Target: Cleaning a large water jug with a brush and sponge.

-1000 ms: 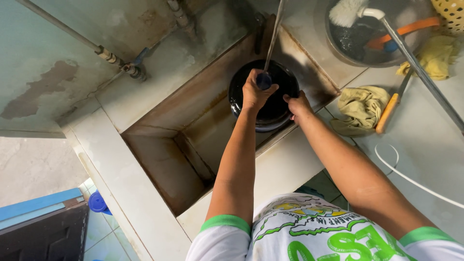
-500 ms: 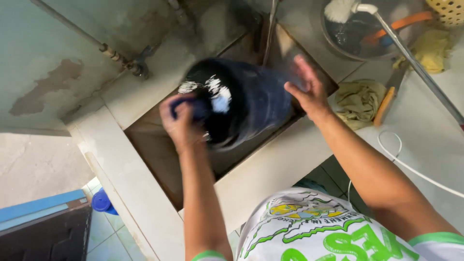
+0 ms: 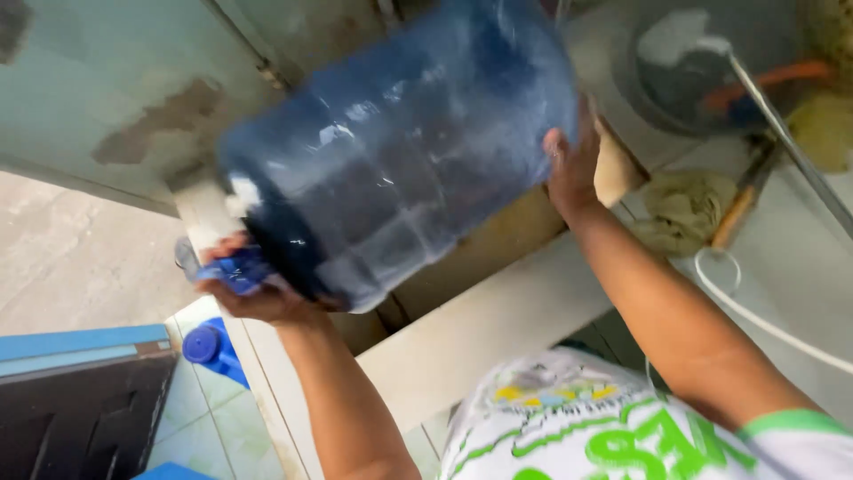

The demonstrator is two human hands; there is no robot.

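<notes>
Both hands are on a big translucent blue water jug [image 3: 400,160], which the person holds tipped nearly onto its side in the air above a deep tiled basin [image 3: 462,258]. The left hand [image 3: 253,289] cups the neck end, fingers wrapped under the blue mouth and cap area at the lower left; the right hand [image 3: 573,164] presses flat and spread against the base end at the upper right, so the jug is braced between the two palms and not clenched by either. From where I stand, the jug is well clear of the basin floor and its neck points down and outward toward the tiled ledge [image 3: 480,329]. I judge the lifting and tilting as done, while whatever emptying or rinsing goes with it looks only partway, since I cannot tell whether any water is inside or running out; the motion blur hides that. Off to the right, on the wet counter, lie a crumpled yellowish rag [image 3: 684,209], a tool with an orange handle [image 3: 733,218], and a dark round bowl [image 3: 702,67] with a metal pipe [image 3: 791,142] crossing over it. Down on the floor tiles sits a small blue cap-like piece [image 3: 204,342] beside a dark crate [image 3: 80,409].
</notes>
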